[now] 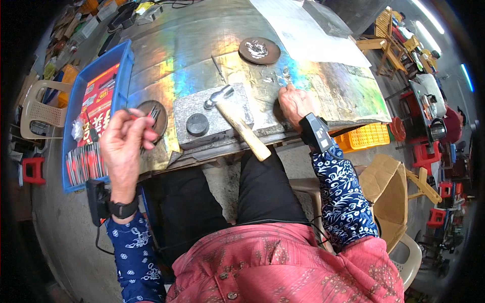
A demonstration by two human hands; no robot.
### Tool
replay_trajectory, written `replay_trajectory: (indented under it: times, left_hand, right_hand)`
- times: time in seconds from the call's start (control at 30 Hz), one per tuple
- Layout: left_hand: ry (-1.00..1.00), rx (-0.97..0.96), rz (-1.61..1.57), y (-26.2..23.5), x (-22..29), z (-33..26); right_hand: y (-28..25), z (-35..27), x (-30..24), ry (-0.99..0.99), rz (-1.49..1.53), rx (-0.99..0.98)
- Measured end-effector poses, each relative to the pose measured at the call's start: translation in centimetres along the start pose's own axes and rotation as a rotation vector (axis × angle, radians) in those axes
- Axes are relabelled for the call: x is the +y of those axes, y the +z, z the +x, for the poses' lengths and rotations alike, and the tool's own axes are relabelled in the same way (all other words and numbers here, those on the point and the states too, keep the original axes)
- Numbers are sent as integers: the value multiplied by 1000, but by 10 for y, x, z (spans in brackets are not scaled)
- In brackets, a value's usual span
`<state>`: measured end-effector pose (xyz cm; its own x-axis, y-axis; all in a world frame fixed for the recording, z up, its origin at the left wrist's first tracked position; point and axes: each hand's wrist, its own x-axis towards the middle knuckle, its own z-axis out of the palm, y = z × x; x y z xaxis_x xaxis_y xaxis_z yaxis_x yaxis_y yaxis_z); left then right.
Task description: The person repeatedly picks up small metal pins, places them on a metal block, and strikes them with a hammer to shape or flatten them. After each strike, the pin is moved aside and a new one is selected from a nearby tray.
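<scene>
My left hand (123,146) is raised at the near left of the table, fingers curled together. It partly covers a round brown dish (162,127) with dark slim pieces in it; what the fingers hold, if anything, is unclear. At the right, my right hand (298,105) rests on the tabletop, fingertips pinched beside small silvery pieces (285,76). Its grip is too small to make out. Between the hands, a hammer (241,130) lies across a grey stone block (184,108), its wooden handle jutting past the near edge. A black round puck (197,124) sits on the block.
Farther back stands a brown dish (273,51) with silvery bits. A thin pointed tool (218,69) lies behind the block. At the left, a blue tray (128,60) holds flat packs (85,164). White sheeting (303,38) covers the back right. A cardboard box (384,184) stands at the right.
</scene>
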<state>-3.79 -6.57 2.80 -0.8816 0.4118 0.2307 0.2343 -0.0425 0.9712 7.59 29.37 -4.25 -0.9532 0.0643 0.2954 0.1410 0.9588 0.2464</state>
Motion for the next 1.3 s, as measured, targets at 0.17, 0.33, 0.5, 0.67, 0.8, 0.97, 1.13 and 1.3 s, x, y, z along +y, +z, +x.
replay_trajectory:
  times: [0.17, 0.33, 0.5, 0.67, 0.8, 0.97, 1.13, 1.3]
  left_hand:
    - [-14, -20, -31, 30, -4, -1]
    - [-47, -22, 6, 41, -12, -3]
    - [-49, -8, -16, 44, -25, -6]
    - [-37, 12, -5, 47, -32, -10]
    - [-19, 38, 10, 49, -33, -12]
    - [105, 54, 206, 51, -37, -15]
    - [132, 40, 221, 48, -34, -21]
    - [-90, -21, -262, 49, -18, -33]
  right_hand:
    - [17, -3, 11, 91, 330, -75]
    - [11, -12, 12, 137, 247, -45]
    - [-11, -20, 8, 286, 409, 26]
    - [-21, -29, 0, 304, 568, 130]
    - [-35, -35, -10, 279, 630, 155]
    - [-68, -37, -26, 188, 736, 217]
    - [-98, -39, -56, 233, 947, 234]
    - [-125, -43, -96, 302, 1316, 141]
